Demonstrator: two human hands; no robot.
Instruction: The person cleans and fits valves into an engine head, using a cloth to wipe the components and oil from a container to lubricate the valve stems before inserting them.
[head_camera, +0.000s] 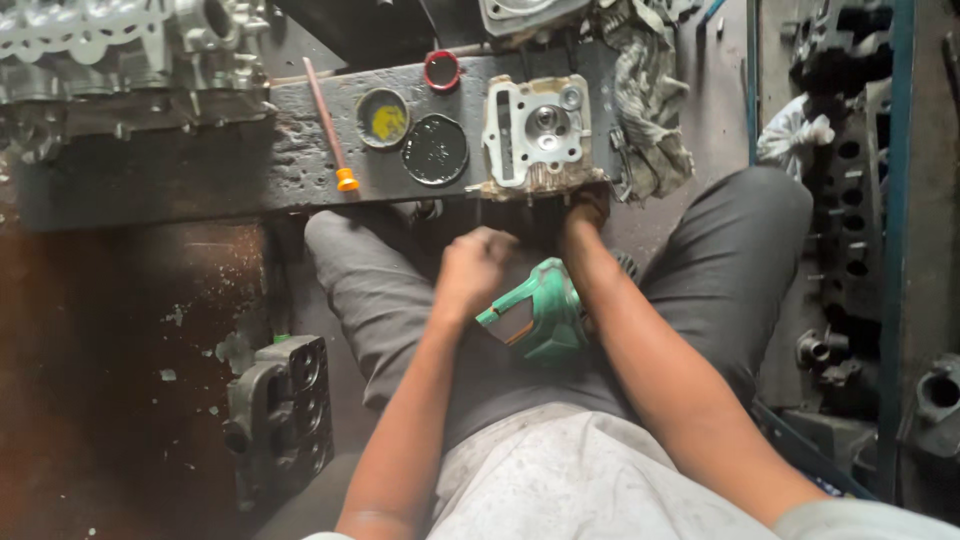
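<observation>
Green drill (535, 315) lay in the lap, left hand (472, 265) fisted just above it; right hand (585, 210) gripped the cylinder head (535, 135) at the surface (200, 170) edge, where it might tip off.

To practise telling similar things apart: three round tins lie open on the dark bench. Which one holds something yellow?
The left tin, beside the orange-tipped rod, shows yellow inside. The large tin looks black, and the small red-rimmed tin looks dark.
</observation>
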